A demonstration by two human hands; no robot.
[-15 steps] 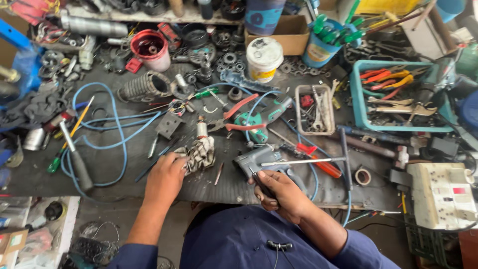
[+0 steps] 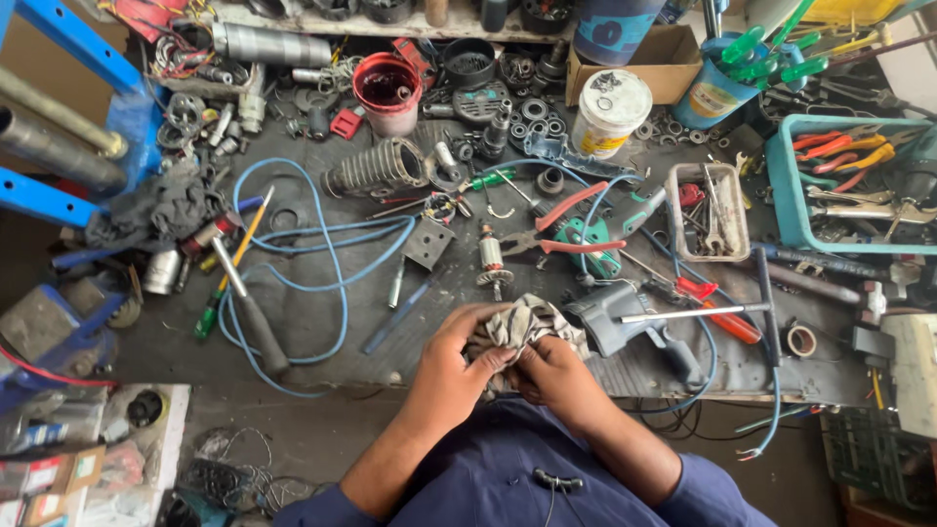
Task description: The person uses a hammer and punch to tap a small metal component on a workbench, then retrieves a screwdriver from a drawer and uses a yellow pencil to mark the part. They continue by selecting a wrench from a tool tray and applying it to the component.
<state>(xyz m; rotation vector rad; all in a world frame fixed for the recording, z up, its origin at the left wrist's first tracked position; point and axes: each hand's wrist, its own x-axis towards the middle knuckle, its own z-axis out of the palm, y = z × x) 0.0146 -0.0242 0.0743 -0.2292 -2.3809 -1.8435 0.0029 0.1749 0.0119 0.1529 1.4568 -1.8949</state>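
Note:
Both of my hands meet at the near edge of the workbench (image 2: 322, 332), closed around a crumpled striped rag (image 2: 517, 324). My left hand (image 2: 457, 359) grips the rag from the left. From below right, my right hand (image 2: 558, 379) pinches it with the fingers tucked into the cloth. Whether anything is wrapped inside is hidden. A grey power tool body (image 2: 625, 317) lies just right of the rag, with a T-handle wrench (image 2: 695, 312) across it. Just beyond the rag stands a small motor armature (image 2: 493, 262).
Red-handled pliers (image 2: 556, 232), a blue cable loop (image 2: 327, 283), a screwdriver (image 2: 244, 303) and a ribbed rubber boot (image 2: 376, 168) litter the bench. A white tub (image 2: 610, 112), red canister (image 2: 387, 93), teal tool basket (image 2: 781, 185) and parts tray (image 2: 708, 210) stand further back.
My right hand has come off the grey tool's handle and joined my left hand on the striped rag. The view has shifted.

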